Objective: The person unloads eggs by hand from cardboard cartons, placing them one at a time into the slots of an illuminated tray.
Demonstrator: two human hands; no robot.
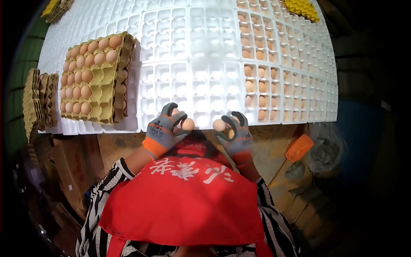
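Note:
My left hand (165,127), in a grey and orange work glove, is closed around eggs at the table's front edge. One brown egg (187,124) shows at its fingertips and part of another is behind the fingers. My right hand (236,133), gloved alike, grips a paler egg (219,125) at its fingertips, with another egg (231,134) partly hidden in the palm. Just beyond both hands lie white foam trays (190,92) with square pockets. To the left, a stack of pulp egg trays (121,77) carries brown eggs, with several bare cups at its right front.
Foam trays at the right hold rows of eggs (261,88). More pulp trays (32,100) are stacked at the left edge, and yellow trays (302,9) lie at the far right. An orange dustpan (299,147) stands on the floor, beside a clear plastic bag (326,147).

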